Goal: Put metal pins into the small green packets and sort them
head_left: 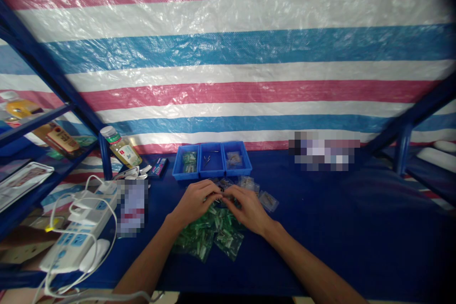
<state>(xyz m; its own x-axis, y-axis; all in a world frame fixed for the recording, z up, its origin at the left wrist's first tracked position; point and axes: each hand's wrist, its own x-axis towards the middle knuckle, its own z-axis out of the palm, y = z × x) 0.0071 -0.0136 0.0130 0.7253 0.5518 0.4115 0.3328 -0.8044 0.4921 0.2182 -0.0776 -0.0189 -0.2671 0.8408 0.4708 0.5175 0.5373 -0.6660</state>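
My left hand (200, 199) and my right hand (246, 206) meet fingertip to fingertip over the blue table. Both are pinched closed; whatever sits between the fingers is too small to make out. Beneath them spreads a pile of green-tinted small clear bags (195, 232) with slim pieces inside. Just beyond the fingers lie some dark small pieces, partly hidden by the hands. Clear bags with brownish contents (268, 201) rest beside my right hand. Behind the hands stand three joined blue trays: the left tray (175, 171) holds green bags, the middle tray (213, 167) a few thin metal pieces, the right tray (247, 166) brownish bags.
To the left are a drink bottle (123, 148), a small dark box (159, 167) and a white power strip (80, 228) with tangled cables. A blue metal frame (106, 156) and shelves flank the table. Striped plastic sheeting (242, 47) hangs behind. Two patches are pixelated.
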